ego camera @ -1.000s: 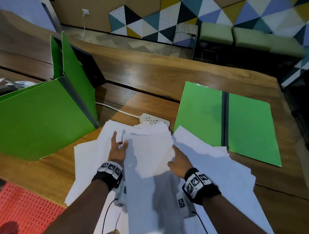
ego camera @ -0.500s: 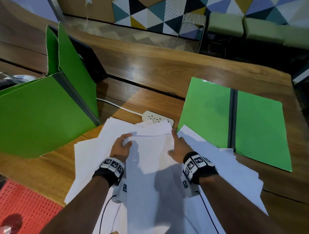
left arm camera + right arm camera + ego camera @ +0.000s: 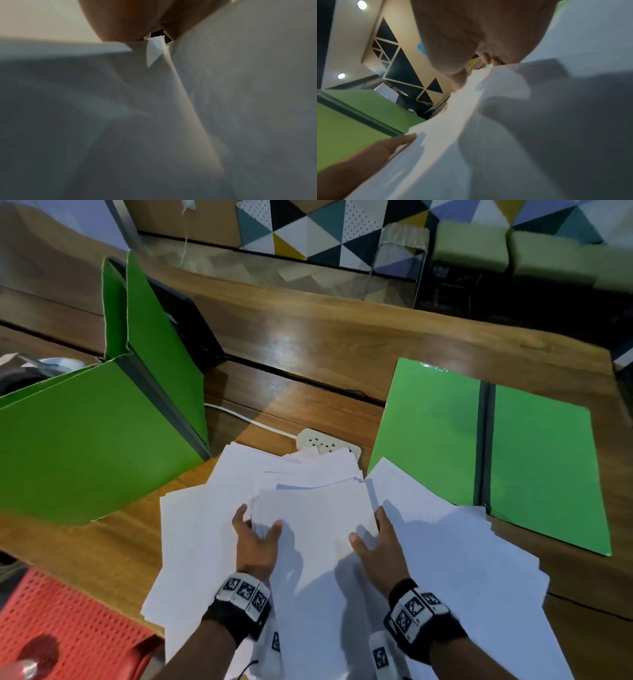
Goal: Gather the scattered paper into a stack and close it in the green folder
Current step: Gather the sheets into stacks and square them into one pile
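Observation:
White paper sheets point(image 3: 445, 559) lie fanned over the near edge of the wooden table point(image 3: 325, 347). Between my hands is a gathered sheaf of paper point(image 3: 315, 508). My left hand point(image 3: 258, 522) grips its left edge, thumb on top and fingers under. At the right edge, my right hand point(image 3: 368, 529) holds it the same way. In the right wrist view the thumb point(image 3: 399, 140) lies on the paper point(image 3: 505, 135). The left wrist view shows only the palm point(image 3: 128, 20) and blurred paper point(image 3: 154, 121). The green folder point(image 3: 445, 440) lies open flat at the right, with sheets overlapping its near left corner.
Other green folders point(image 3: 85, 440) stand upright at the left, close to the sheets. A white power strip point(image 3: 325, 441) with its cable sits just beyond the paper. A red perforated seat point(image 3: 78, 635) is below the table's near left edge.
Both hands slid from the sheaf's far corners back along its sides. The sheets between them are drawn closer together.

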`<act>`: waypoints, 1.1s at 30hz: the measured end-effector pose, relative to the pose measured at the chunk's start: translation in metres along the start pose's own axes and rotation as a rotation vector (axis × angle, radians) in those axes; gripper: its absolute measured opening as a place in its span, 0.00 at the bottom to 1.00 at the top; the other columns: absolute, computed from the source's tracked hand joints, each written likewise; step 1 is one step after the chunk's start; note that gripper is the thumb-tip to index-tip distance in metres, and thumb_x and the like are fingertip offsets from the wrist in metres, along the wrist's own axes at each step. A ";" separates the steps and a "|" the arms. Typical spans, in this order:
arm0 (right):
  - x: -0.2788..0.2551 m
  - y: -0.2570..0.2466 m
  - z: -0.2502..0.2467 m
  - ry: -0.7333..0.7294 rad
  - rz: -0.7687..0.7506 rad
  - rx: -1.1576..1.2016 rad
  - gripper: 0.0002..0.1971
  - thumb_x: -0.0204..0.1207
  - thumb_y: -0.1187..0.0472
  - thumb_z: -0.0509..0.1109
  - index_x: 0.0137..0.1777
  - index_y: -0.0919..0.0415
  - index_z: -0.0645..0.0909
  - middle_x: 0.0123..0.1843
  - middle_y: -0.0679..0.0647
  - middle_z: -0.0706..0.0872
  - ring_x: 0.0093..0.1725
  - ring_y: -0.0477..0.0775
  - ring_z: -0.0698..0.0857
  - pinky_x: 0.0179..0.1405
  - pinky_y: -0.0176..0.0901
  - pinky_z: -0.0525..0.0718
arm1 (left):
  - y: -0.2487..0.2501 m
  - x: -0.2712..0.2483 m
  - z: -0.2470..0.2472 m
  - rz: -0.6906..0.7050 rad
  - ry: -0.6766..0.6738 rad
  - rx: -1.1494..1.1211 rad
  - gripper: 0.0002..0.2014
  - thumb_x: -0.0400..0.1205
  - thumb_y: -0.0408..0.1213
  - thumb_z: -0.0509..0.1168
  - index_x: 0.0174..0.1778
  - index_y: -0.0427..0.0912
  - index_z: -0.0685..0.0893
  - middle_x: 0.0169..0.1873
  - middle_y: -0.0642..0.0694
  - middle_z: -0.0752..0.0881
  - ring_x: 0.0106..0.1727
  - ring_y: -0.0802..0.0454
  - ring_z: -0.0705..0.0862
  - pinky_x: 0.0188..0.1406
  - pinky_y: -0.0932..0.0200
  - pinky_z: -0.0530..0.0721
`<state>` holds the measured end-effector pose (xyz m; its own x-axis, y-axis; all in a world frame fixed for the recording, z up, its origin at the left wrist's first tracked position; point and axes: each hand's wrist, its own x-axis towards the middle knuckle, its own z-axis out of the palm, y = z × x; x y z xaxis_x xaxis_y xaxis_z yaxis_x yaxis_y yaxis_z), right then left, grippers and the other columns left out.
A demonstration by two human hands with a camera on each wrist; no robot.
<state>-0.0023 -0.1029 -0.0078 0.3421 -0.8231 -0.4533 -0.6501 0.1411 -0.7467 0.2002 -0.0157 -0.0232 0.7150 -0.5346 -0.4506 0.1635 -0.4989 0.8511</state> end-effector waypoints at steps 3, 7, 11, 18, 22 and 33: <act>-0.010 0.018 -0.005 -0.003 -0.060 0.058 0.38 0.80 0.56 0.67 0.84 0.55 0.49 0.84 0.46 0.55 0.82 0.46 0.58 0.77 0.35 0.56 | -0.017 -0.021 -0.005 -0.030 -0.010 0.085 0.35 0.77 0.34 0.72 0.77 0.43 0.61 0.62 0.43 0.78 0.65 0.41 0.79 0.65 0.50 0.76; -0.013 0.025 0.006 -0.005 -0.072 0.108 0.40 0.78 0.51 0.67 0.84 0.53 0.48 0.84 0.43 0.53 0.83 0.45 0.55 0.81 0.40 0.54 | -0.028 -0.034 -0.009 -0.047 -0.056 0.143 0.33 0.74 0.43 0.75 0.72 0.41 0.69 0.59 0.47 0.81 0.60 0.46 0.80 0.65 0.53 0.76; -0.014 0.027 0.015 -0.015 -0.077 0.170 0.36 0.81 0.58 0.64 0.84 0.52 0.49 0.84 0.41 0.54 0.82 0.42 0.54 0.81 0.38 0.52 | -0.034 -0.029 -0.018 -0.028 -0.106 0.154 0.28 0.74 0.42 0.76 0.67 0.41 0.74 0.60 0.42 0.84 0.61 0.42 0.82 0.64 0.49 0.78; -0.027 0.079 -0.056 0.668 0.329 -0.040 0.33 0.72 0.58 0.73 0.76 0.62 0.66 0.78 0.61 0.66 0.75 0.63 0.69 0.73 0.57 0.70 | -0.041 -0.028 -0.029 -0.024 -0.182 0.273 0.26 0.71 0.43 0.78 0.62 0.38 0.81 0.57 0.39 0.88 0.58 0.40 0.85 0.59 0.48 0.82; -0.028 0.084 -0.081 0.588 0.669 0.010 0.39 0.70 0.56 0.76 0.77 0.64 0.61 0.76 0.66 0.63 0.74 0.69 0.66 0.68 0.63 0.71 | -0.039 -0.036 -0.025 -0.068 -0.146 0.344 0.36 0.64 0.51 0.81 0.65 0.40 0.79 0.60 0.40 0.86 0.61 0.40 0.84 0.63 0.47 0.81; -0.031 0.070 -0.079 0.513 0.662 0.269 0.33 0.73 0.60 0.74 0.74 0.71 0.65 0.70 0.68 0.77 0.66 0.67 0.80 0.54 0.48 0.78 | -0.044 -0.051 -0.029 -0.063 -0.193 0.234 0.32 0.67 0.43 0.81 0.65 0.38 0.79 0.58 0.41 0.86 0.60 0.39 0.84 0.66 0.40 0.80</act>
<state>-0.1124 -0.1108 -0.0075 -0.4379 -0.6628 -0.6074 -0.4032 0.7486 -0.5263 0.1762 0.0536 -0.0296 0.5619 -0.6061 -0.5629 0.0266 -0.6670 0.7446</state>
